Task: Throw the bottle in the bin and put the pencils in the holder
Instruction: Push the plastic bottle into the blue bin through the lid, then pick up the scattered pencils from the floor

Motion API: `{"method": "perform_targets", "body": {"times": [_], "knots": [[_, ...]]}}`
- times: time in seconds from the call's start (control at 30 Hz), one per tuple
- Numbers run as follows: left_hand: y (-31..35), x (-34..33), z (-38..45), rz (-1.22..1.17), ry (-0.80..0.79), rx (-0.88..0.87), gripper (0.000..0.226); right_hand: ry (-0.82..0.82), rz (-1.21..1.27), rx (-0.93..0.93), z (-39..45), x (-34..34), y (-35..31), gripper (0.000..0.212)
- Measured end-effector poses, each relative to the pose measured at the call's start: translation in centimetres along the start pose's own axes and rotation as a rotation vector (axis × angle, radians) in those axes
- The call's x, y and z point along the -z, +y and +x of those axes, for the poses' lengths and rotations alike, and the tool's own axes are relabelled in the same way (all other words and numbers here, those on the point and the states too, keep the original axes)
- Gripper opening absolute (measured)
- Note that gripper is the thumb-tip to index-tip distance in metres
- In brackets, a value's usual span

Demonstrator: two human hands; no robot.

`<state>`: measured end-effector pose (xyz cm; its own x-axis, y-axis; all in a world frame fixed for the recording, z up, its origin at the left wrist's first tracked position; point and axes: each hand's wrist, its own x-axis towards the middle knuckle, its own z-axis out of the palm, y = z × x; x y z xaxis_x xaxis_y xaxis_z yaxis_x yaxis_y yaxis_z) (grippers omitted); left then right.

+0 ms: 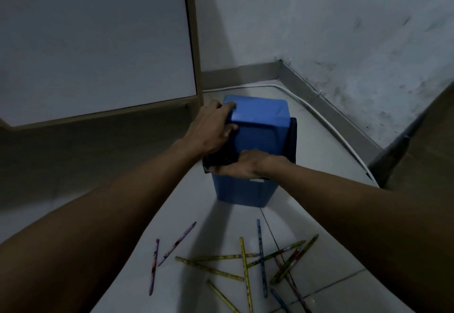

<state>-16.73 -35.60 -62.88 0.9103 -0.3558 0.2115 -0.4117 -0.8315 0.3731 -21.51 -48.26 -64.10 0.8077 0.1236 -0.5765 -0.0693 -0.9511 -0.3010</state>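
Note:
A blue bin [242,192] stands on the floor in the room's corner, with a dark liner at its rim. Its blue lid [260,126] is tilted up. My left hand [211,131] grips the lid's left edge, thumb on top. My right hand [242,165] rests at the bin's front rim, fingers curled into the opening; I cannot tell whether it holds anything. No bottle is visible. Several coloured pencils [245,261] lie scattered on the floor in front of the bin. No pencil holder is in view.
A white desk [98,42] with a wooden edge stands at the left, right next to the bin. A white cable [326,121] runs along the skirting of the stained wall. A dark piece of furniture [417,145] sits at the right.

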Motion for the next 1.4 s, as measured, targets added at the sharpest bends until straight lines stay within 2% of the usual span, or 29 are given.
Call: {"method": "perform_targets", "body": {"times": [0.2, 0.3, 0.4, 0.57, 0.7, 0.8, 0.87, 0.9, 0.93, 1.03, 1.13, 1.27, 1.33, 1.4], "knots": [[0.1, 0.5, 0.5, -0.025, -0.120, 0.044, 0.055, 0.206, -0.090, 0.049, -1.3, -0.5, 1.0, 0.057], [0.6, 0.6, 0.4, -0.040, -0.147, 0.055, 0.054, 0.306, -0.150, 0.103, -1.8, -1.1, 2.0, 0.050], [1.2, 0.3, -0.2, -0.021, -0.087, 0.052, 0.051, 0.352, -0.150, 0.144, -1.4, -1.3, 2.9, 0.044], [1.5, -0.4, -0.8, 0.028, 0.043, 0.018, 0.048, 0.314, 0.085, 0.308, -1.5, -0.3, 4.0, 0.017], [1.4, -0.4, -0.5, -0.023, 0.015, 0.047, 0.047, 0.490, 0.058, 0.432, -2.9, 0.9, 4.5, 0.023], [1.4, -0.2, -0.6, -0.095, -0.048, 0.102, 0.053, 0.827, 0.046, 0.463, -4.4, 2.0, 5.2, 0.016], [1.4, 0.0, -0.8, -0.148, -0.098, 0.130, 0.058, 1.048, 0.007, 0.404, -5.3, 2.4, 5.7, 0.023], [1.4, 0.1, -0.9, -0.167, -0.120, 0.133, 0.060, 1.083, -0.008, 0.343, -5.5, 2.5, 6.1, 0.032], [1.4, 0.3, -1.0, -0.179, -0.136, 0.131, 0.062, 1.061, -0.015, 0.267, -5.5, 2.5, 6.5, 0.042], [1.6, 0.5, -1.4, -0.258, -0.137, 0.141, 0.067, 0.850, 0.088, 0.070, -5.2, 2.0, 7.6, 0.071], [1.8, 0.6, -2.1, -0.356, -0.107, 0.187, 0.066, 0.730, 0.284, 0.051, -5.1, 1.1, 8.1, 0.084], [1.8, 0.7, -3.2, -0.420, -0.092, 0.195, 0.056, 0.700, 0.347, 0.125, -5.4, 0.4, 7.8, 0.094], [2.1, 0.8, -3.7, -0.443, -0.044, 0.193, 0.058, 0.690, 0.379, 0.120, -5.5, 0.3, 7.8, 0.098], [2.4, 0.9, -4.5, -0.454, 0.022, 0.197, 0.061, 0.781, 0.319, 0.088, -6.1, 0.0, 7.8, 0.089]]}}
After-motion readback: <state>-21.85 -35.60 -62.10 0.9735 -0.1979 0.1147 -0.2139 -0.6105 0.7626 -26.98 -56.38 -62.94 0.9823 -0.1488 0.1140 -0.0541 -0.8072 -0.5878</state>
